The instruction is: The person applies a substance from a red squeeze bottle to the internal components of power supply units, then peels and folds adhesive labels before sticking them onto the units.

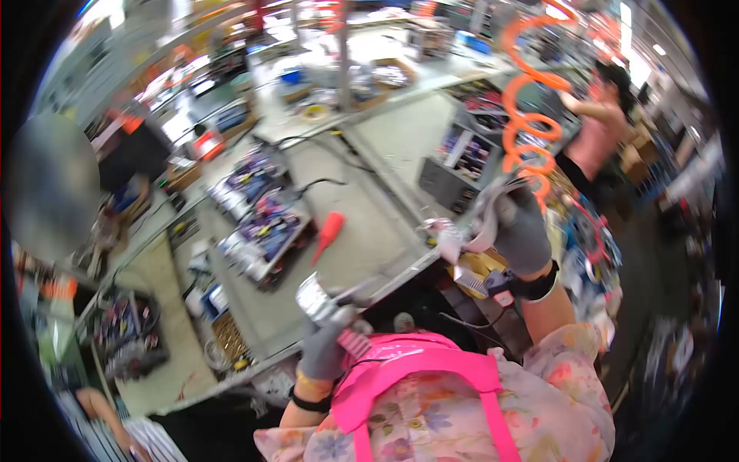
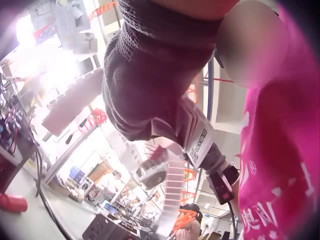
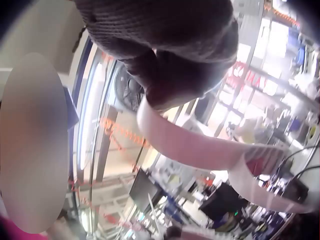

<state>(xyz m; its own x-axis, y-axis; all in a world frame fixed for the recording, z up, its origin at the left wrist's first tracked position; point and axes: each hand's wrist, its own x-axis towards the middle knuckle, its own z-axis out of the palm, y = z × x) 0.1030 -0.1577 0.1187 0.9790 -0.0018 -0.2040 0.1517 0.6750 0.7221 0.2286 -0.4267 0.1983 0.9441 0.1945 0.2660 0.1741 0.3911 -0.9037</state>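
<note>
My left hand (image 1: 325,350), in a grey glove, holds folded white printed labels (image 2: 200,147) in front of my pink apron. In the head view a white piece (image 1: 314,299) sticks out beyond its fingers. My right hand (image 1: 523,235), gloved too, is raised out to the right, beyond the table edge. Its fingers pinch a long pale label strip (image 3: 192,147), which hangs in loose curls below them in the right wrist view. A strip divided into small sections (image 2: 173,187) shows below the left hand in the left wrist view.
On the table (image 1: 369,231) lie a red bottle with a pointed tip (image 1: 329,231) and a tray of electronic parts (image 1: 265,231). A grey metal case (image 1: 458,173) stands near its right side. An orange coiled hose (image 1: 531,123) hangs close to my right hand. Another person (image 1: 596,127) is at the right.
</note>
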